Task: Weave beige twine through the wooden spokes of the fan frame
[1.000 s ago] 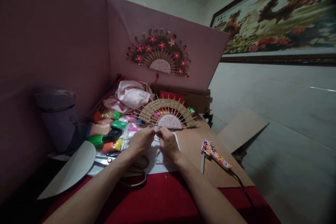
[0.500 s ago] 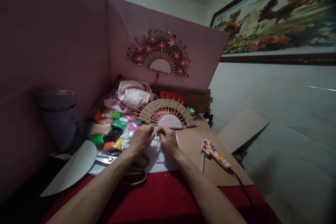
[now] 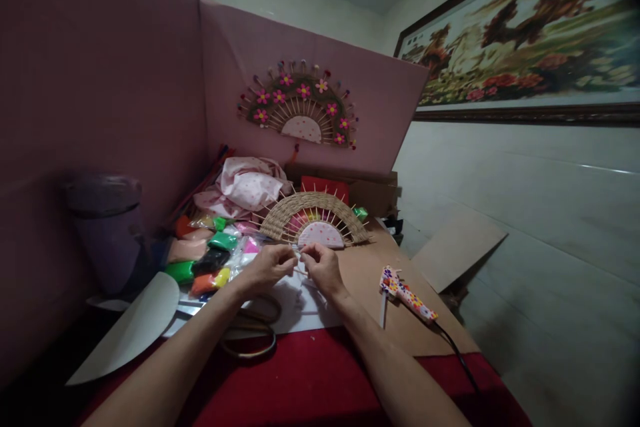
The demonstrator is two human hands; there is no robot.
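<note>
My left hand [image 3: 273, 264] and my right hand [image 3: 321, 268] are close together over a white sheet [image 3: 300, 313], fingers pinched. A thin light piece shows between and below the fingertips, too small to make out. Just beyond them lies a woven half-round fan [image 3: 315, 203] with thin sticks poking out of its rim and a dotted pink-white centre [image 3: 321, 235]. Large scissors [image 3: 250, 330] rest partly under my left forearm. Several bags of coloured clay [image 3: 207, 250] lie left of my left hand.
A flower-patterned glue gun [image 3: 410, 297] lies on cardboard [image 3: 435, 340] at the right. A white half-disc [image 3: 133, 323] and a purple bottle [image 3: 107, 233] stand left. Dotted cloth [image 3: 250, 183] is behind. A decorated fan [image 3: 303, 107] hangs on a pink panel [image 3: 380, 93].
The view has shifted slightly. My hands stay together, and my left hand has turned a little flatter, its fingers still pinched.
</note>
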